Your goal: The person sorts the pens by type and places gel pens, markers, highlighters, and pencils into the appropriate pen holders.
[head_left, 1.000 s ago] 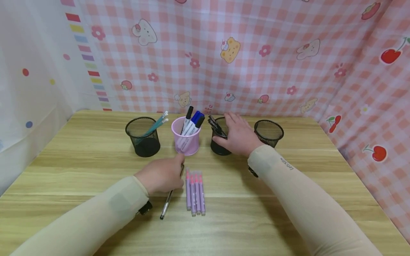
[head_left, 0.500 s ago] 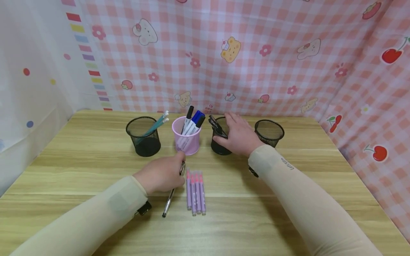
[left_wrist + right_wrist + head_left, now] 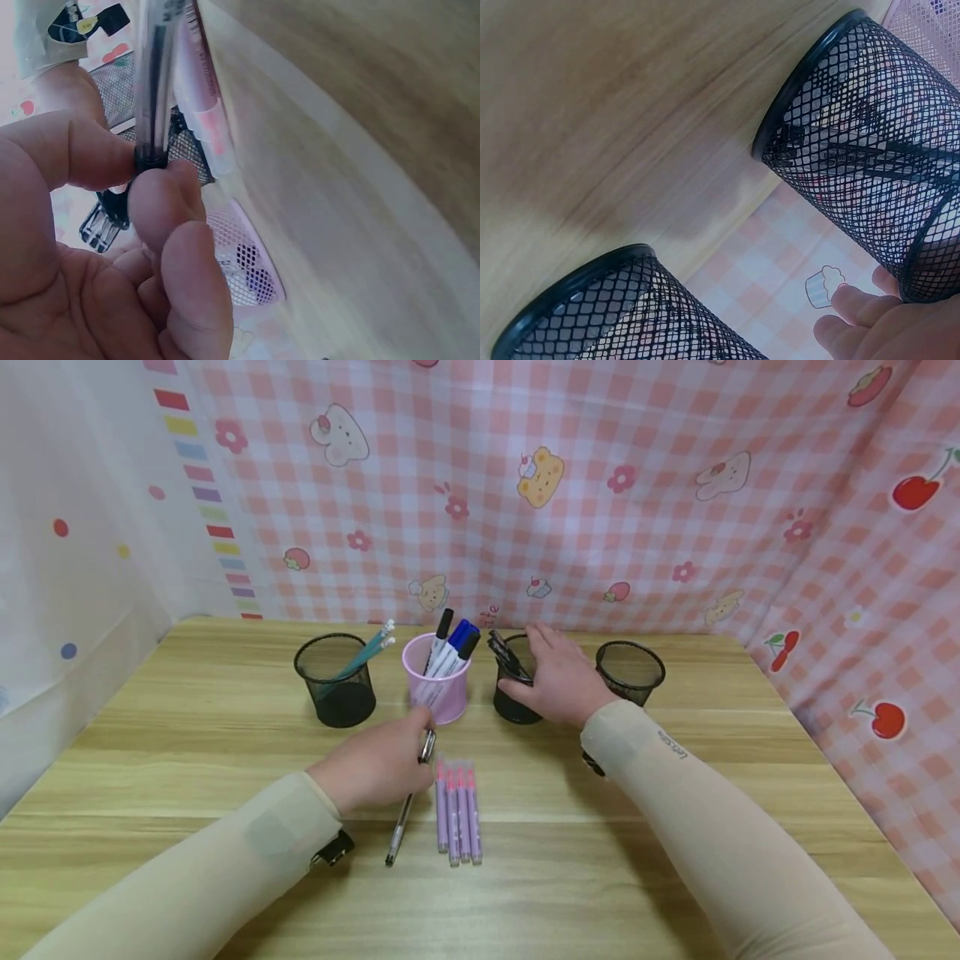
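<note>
My left hand (image 3: 375, 764) pinches a clear ballpoint pen (image 3: 398, 833) between thumb and fingers, near its clip end. In the left wrist view the pen's dark grip and barrel (image 3: 155, 90) rise from the fingertips. My right hand (image 3: 567, 681) grips the rim of a black mesh pen holder (image 3: 513, 705) with several black pens (image 3: 504, 653) leaning inside. The right wrist view shows those pens through the mesh, with fingers (image 3: 859, 307) at the rim. Several purple highlighters (image 3: 459, 818) lie side by side, just right of the left hand.
A pink mesh holder (image 3: 450, 702) with several whiteboard markers stands behind my left hand. To its left, another black holder (image 3: 345, 703) contains teal pencils (image 3: 367, 652). One more black holder (image 3: 630, 667) is at the right. A checked curtain (image 3: 637, 527) hangs behind the table.
My left hand has shifted the pen slightly up and to the right, and more of its clip end shows. The right hand and the black holder have stayed in place.
</note>
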Demonstrator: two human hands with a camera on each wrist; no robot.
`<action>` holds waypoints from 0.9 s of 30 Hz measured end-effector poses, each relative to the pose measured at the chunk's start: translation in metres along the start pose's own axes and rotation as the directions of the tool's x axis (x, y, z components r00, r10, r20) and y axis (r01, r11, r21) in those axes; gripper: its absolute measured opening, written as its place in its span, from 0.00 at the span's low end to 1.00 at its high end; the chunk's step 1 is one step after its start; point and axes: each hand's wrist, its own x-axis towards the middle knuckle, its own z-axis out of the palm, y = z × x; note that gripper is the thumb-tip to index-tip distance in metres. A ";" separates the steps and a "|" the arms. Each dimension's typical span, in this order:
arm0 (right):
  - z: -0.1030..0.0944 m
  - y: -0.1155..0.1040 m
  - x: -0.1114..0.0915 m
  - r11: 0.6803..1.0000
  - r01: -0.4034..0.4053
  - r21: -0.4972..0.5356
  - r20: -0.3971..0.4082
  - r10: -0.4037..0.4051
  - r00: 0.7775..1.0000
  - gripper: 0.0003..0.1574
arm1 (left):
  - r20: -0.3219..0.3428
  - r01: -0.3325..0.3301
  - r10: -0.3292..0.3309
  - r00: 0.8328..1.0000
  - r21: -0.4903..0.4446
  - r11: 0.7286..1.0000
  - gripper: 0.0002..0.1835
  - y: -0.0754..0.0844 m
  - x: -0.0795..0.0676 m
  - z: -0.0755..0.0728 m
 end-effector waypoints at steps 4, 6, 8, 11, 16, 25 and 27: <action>0.000 0.000 0.001 1.000 -0.001 0.008 -0.003 0.001 1.000 0.65 | -0.013 -0.015 0.014 1.000 -0.031 0.999 0.32 0.002 -0.001 -0.002; 0.000 0.001 0.001 1.000 -0.002 0.008 -0.005 0.002 1.000 0.65 | -0.021 -0.024 0.023 1.000 -0.047 0.999 0.33 0.003 -0.001 -0.002; 0.000 0.001 0.001 1.000 0.000 0.009 -0.006 0.000 1.000 0.65 | -0.030 -0.038 0.036 0.999 -0.070 0.997 0.32 0.004 -0.001 -0.003; 0.001 0.002 0.001 1.000 0.002 0.008 -0.008 -0.002 1.000 0.65 | -0.052 -0.070 0.064 0.997 -0.124 0.990 0.29 0.006 0.000 -0.003; 0.002 0.002 0.001 1.000 0.002 0.014 -0.014 -0.002 1.000 0.65 | -0.122 -0.150 0.129 0.984 -0.184 0.971 0.28 0.008 0.002 -0.004; 0.001 0.001 0.001 1.000 -0.005 0.011 -0.008 0.005 1.000 0.66 | -0.287 -0.259 0.170 0.943 -0.307 0.916 0.30 0.015 0.007 -0.004; 0.001 0.001 0.001 1.000 -0.008 0.011 -0.004 0.008 1.000 0.66 | -0.330 -0.281 0.173 0.928 -0.316 0.906 0.31 0.017 0.009 -0.003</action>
